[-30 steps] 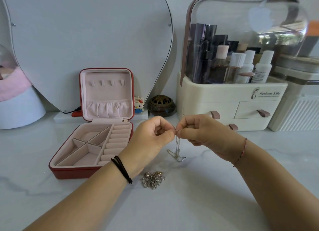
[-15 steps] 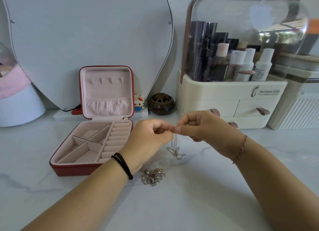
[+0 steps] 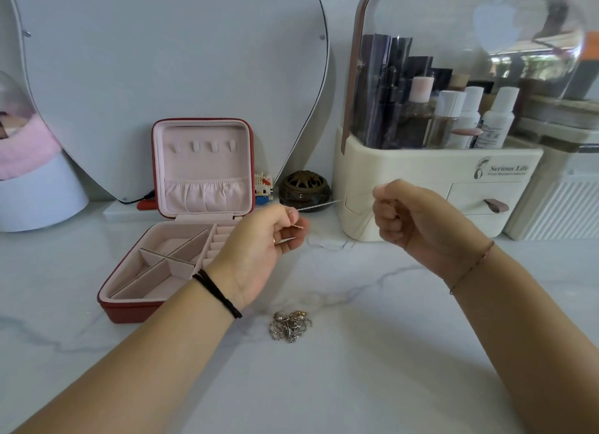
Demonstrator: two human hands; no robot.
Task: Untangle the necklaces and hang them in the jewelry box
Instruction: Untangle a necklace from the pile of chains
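Observation:
A thin silver necklace chain [image 3: 319, 206] stretches nearly taut between my two hands above the marble counter. My left hand [image 3: 264, 244] pinches one end of it, and my right hand [image 3: 408, 213] grips the other end with curled fingers. The red jewelry box [image 3: 129, 310] with pink lining stands open at the left; its raised lid [image 3: 202, 168] shows a row of small hooks with nothing hanging on them and a gathered pocket. A tangled heap of silver and gold necklaces [image 3: 290, 325] lies on the counter below my hands.
A cream cosmetics organizer [image 3: 437, 203] with drawers and a clear dome stands behind my right hand. A dark round incense burner [image 3: 304, 192] and a small block figure [image 3: 263, 187] sit beside the box. A heart-shaped mirror [image 3: 168, 61] leans on the wall.
My hands have moved apart, left hand going left and right hand going right. The chain that hung down in a loop between them is now pulled out nearly straight.

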